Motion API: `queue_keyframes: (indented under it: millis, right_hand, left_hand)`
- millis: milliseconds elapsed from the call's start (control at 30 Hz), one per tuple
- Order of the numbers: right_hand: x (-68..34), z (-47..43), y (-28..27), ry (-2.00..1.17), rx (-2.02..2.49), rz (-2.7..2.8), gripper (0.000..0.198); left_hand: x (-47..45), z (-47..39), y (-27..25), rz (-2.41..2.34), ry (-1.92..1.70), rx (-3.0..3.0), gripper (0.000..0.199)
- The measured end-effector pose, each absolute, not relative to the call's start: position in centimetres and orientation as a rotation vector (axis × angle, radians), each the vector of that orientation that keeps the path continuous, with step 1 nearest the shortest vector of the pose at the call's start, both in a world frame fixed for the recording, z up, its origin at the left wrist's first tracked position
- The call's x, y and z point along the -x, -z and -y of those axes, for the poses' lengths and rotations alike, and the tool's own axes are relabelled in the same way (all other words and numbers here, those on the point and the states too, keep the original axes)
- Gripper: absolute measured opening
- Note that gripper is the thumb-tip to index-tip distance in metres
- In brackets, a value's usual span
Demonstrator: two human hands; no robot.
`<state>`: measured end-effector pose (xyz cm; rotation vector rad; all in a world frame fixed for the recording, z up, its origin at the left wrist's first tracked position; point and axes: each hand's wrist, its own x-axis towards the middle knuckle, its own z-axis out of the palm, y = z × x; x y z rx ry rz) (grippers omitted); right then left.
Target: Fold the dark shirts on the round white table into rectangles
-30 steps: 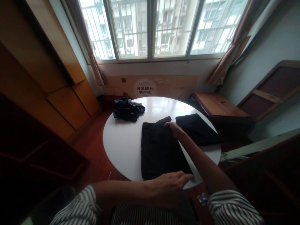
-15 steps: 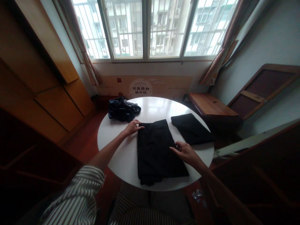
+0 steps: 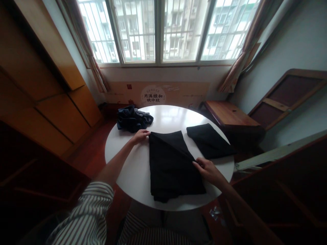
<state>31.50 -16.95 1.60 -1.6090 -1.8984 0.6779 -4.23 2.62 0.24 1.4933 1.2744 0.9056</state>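
A folded black garment [image 3: 171, 166] lies on the near half of the round white table [image 3: 127, 170]; its exact kind does not show. My left hand [image 3: 141, 135] pinches its far left corner between thumb and fingers. At its right edge my right hand [image 3: 205, 167] is closed on the cloth. Between the two hands a straight diagonal crease crosses the fabric. Uneven layers stick out at the garment's near left end. A second folded black garment [image 3: 208, 141] rests flat to the right, beyond my right hand.
A crumpled dark blue garment [image 3: 133, 119] lies at the table's far left. Beyond the table's right side stands a low wooden cabinet [image 3: 230, 114]. Wooden cupboards [image 3: 63, 115] line the left, and a barred window [image 3: 158, 32] is ahead. Some clear plastic [image 3: 216, 212] is on the floor.
My left hand has tightened on the far left corner. My right hand has moved slightly right and closed on the edge. The cloth is now pulled into a diagonal crease.
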Motion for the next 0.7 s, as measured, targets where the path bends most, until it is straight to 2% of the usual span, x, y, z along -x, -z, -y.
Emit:
queue_keyframes:
  millis: [100, 300, 400, 500, 700]
  right_hand:
    - [-31.0, 15.0, -2.2, -0.629, 1.633, 1.891, 0.042]
    - [-28.2, 5.8, -4.0, -0.258, 1.682, 1.797, 0.03]
    - [-26.9, 1.4, -3.6, -0.261, 1.877, 1.816, 0.033]
    - [-26.5, -0.8, -2.9, -0.298, 1.955, 1.832, 0.023]
    - [-27.0, -1.2, -2.1, -0.207, 1.936, 1.789, 0.028]
  left_hand:
    - [3.6, -3.0, -0.9, -1.21, -0.875, -1.482, 0.054]
    - [2.7, -3.2, -0.2, -1.061, -0.855, -1.532, 0.056]
    - [2.8, -3.2, 0.3, -1.079, -0.883, -1.57, 0.056]
    - [2.8, -3.5, 0.2, -1.141, -0.905, -1.62, 0.049]
    - [1.6, 0.0, -1.6, -1.378, -1.073, -1.821, 0.023]
